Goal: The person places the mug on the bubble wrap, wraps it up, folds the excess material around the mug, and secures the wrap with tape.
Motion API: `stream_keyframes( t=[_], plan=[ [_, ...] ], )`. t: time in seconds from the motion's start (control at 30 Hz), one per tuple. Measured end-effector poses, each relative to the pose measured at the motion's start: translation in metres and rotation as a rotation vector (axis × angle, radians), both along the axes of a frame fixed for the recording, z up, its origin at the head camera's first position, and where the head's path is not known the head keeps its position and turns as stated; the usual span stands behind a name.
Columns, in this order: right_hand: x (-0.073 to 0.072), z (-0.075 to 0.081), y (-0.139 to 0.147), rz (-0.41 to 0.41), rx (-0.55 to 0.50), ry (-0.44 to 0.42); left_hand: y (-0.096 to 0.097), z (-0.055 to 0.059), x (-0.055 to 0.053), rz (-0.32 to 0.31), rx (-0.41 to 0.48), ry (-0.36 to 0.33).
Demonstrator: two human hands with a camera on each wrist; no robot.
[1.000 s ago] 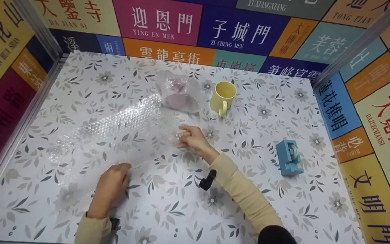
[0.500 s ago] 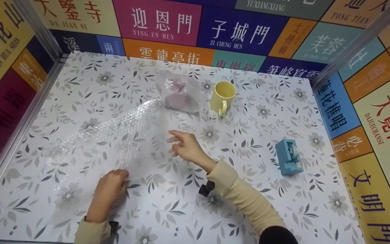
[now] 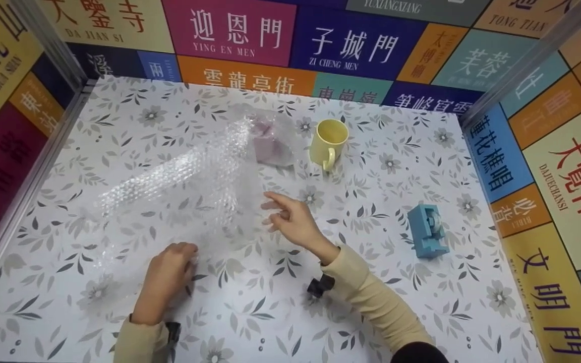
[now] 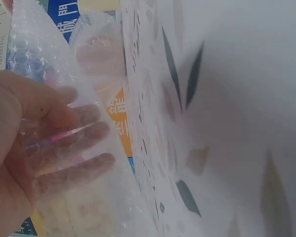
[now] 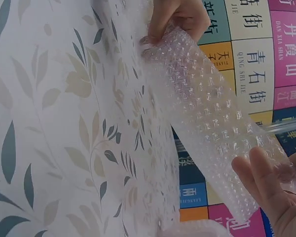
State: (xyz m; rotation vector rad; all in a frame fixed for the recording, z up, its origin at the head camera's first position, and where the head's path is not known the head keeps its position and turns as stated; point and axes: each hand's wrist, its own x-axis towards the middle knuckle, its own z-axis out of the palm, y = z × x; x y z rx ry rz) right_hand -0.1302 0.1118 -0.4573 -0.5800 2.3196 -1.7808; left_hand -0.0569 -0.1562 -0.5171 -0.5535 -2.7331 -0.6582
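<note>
A sheet of clear bubble wrap (image 3: 230,171) stretches between my two hands and rises off the table. My left hand (image 3: 169,275) holds its near edge. In the left wrist view, that thumb lies in front of the bubble wrap (image 4: 89,197) and the other fingers show through from behind. My right hand (image 3: 298,224) pinches the right edge, with some fingertips behind the film. In the right wrist view, the bubble wrap (image 5: 212,113) runs between my left hand (image 5: 182,19) and my right hand (image 5: 271,192). Its far end overlaps a pink object in clear wrapping (image 3: 273,141).
A yellow mug (image 3: 328,143) stands right of the wrapped pink object, its handle toward me. Farther right is a blue tape dispenser (image 3: 427,232). Printed panels (image 3: 230,30) wall in the back and sides of the flower-patterned table (image 3: 361,317).
The right hand first shifts left, then back right, and the bubble wrap moves with it. Its far end now overlaps the wrapped pink object more. The left hand stays nearly in place.
</note>
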Motion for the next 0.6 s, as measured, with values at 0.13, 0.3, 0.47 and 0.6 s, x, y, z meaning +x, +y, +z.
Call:
stream_keyframes(
  t=[0.13,0.3,0.47,0.6],
  plan=[
    [0.002,-0.001,0.020,-0.068,-0.106,-0.034,0.003,-0.001,-0.005,-0.051,0.028,0.138],
    [0.004,-0.003,0.049,-0.171,-0.263,-0.110,0.000,-0.003,-0.011,-0.075,0.048,0.220],
    [0.008,-0.001,0.079,-0.279,-0.343,-0.134,-0.008,-0.005,-0.011,-0.013,0.060,0.224],
    [0.016,0.003,0.104,-0.333,-0.368,-0.114,-0.014,-0.007,-0.010,0.077,0.101,0.218]
  ],
)
